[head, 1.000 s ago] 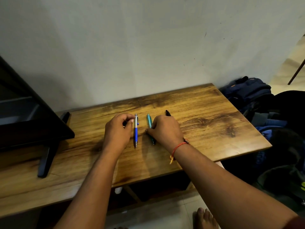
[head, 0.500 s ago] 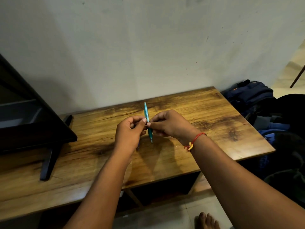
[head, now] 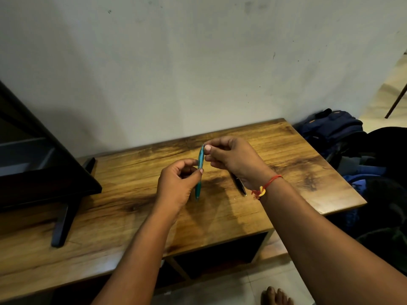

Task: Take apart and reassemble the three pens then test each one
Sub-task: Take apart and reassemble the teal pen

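Note:
I hold a teal pen (head: 200,170) nearly upright above the wooden table (head: 297,172). My left hand (head: 178,186) grips its lower half between thumb and fingers, tip pointing down. My right hand (head: 233,159) pinches the pen's top end with thumb and forefinger. A black pen (head: 239,186) lies on the table below my right wrist, partly hidden by it. The blue and white pen is hidden behind my left hand.
A dark monitor or TV on a black stand (head: 63,216) fills the table's left side. Backpacks and clothes (head: 334,133) are piled on the floor to the right. A bare foot (head: 276,296) shows below the table's front edge.
Both hands lifted the teal pen off the table, where it lay between the other two. My right hand has slid up from the pen's middle to its top end.

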